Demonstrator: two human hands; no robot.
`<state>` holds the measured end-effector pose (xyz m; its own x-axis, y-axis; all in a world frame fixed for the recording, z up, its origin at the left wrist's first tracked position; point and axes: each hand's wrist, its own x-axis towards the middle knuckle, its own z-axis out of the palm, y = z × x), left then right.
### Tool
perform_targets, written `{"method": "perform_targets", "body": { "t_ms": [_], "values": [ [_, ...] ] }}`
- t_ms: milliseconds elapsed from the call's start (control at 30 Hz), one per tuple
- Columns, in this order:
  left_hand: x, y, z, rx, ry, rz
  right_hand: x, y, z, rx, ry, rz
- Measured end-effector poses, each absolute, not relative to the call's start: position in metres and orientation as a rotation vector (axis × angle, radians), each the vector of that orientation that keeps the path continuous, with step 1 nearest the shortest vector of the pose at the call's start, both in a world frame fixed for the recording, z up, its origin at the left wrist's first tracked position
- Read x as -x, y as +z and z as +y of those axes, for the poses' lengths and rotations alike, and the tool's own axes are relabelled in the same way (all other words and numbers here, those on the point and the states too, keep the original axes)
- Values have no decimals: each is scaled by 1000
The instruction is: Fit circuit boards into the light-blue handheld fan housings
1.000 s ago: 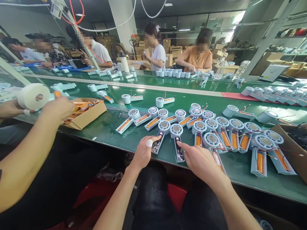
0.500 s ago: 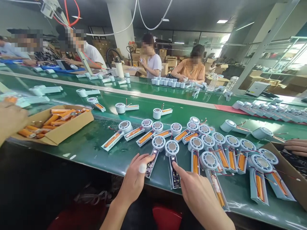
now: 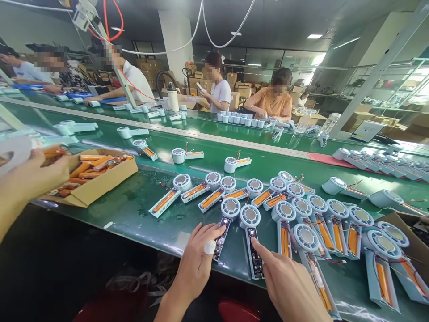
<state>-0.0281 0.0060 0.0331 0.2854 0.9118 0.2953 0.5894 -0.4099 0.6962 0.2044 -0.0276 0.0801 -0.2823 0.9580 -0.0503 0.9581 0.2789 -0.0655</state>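
Two pale blue handheld fans lie side by side at the front edge of the green bench, each with a black circuit board in its open handle. My left hand [image 3: 194,257] rests its index fingertip on the upper end of the left fan's circuit board [image 3: 220,243]; a white wrap shows on one finger. My right hand [image 3: 290,277] touches the other circuit board [image 3: 256,259] with an outstretched index finger, its remaining fingers curled and partly hidden. Neither hand grips anything. Beside my right hand lies a fan [image 3: 305,237] with an orange battery in its handle.
Several more open fans [image 3: 338,208] with orange batteries cover the bench to the right. A cardboard box [image 3: 110,183] of orange batteries stands left. Over it reaches a co-worker's hand [image 3: 50,172], near a blurred pale ring. Several people sit across the green conveyor [image 3: 201,134].
The view has shifted, so the bench appears further right and lower. Both index fingers stay on the boards. The co-worker's hand at left has moved to the battery box.
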Motion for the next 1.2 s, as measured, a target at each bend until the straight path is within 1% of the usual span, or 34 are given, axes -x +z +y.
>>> {"method": "perform_targets", "body": {
  "t_ms": [400, 533, 633, 800, 967, 1100, 1200],
  "values": [
    [19, 30, -5, -2065, 957, 1364, -199, 49, -43, -2046, 145, 2820],
    [13, 27, -18, -2005, 972, 1323, -181, 32, -45, -2158, 267, 2771],
    [13, 24, -23, -1770, 1107, 1343, -163, 31, -41, -2234, 265, 2673],
    [20, 25, -17, -1313, 1324, 1448, -130, 51, -23, -2452, 165, 2384],
    [22, 28, -4, -1308, 1386, 1452, -115, 61, -10, -2485, -49, 2276],
    [27, 12, 5, -1228, 1504, 1492, -151, 64, -21, -2435, -359, 2460],
    [30, -8, 7, -1162, 1615, 1499, -206, 88, -20, -2363, -557, 2656]
  ]
}}
